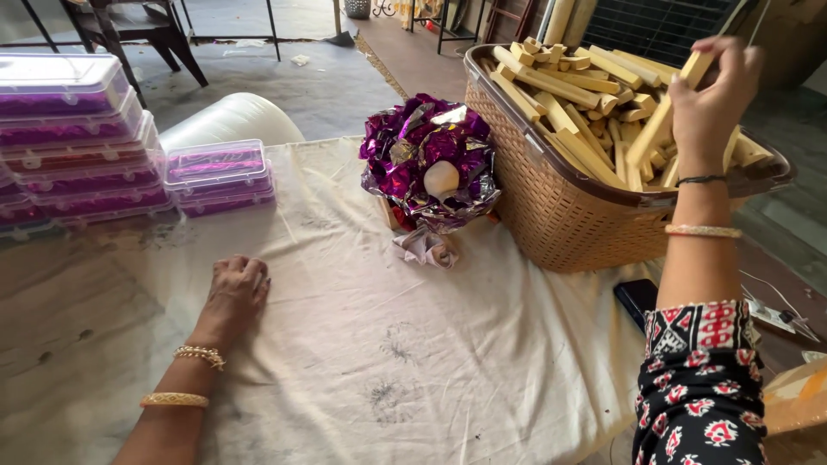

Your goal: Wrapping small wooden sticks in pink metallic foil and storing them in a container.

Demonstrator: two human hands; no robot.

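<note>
My right hand point(711, 96) is raised over a tan woven basket point(551, 211) full of pale wooden sticks point(564, 86), and it grips one long stick point(659, 120) at its upper end. My left hand point(234, 294) rests palm down on the cream cloth point(388, 362), fingers curled, holding nothing. Between the hands, beside the basket, stands a bunch of shiny purple foil point(426, 155) with a white round piece point(442, 179) in its middle.
Stacks of clear plastic boxes with purple contents point(77, 138) sit at the left, two more boxes point(217, 176) beside them. A white roll point(233, 116) lies behind. A dark phone point(637, 300) lies by the basket. Chair and table legs stand on the floor beyond.
</note>
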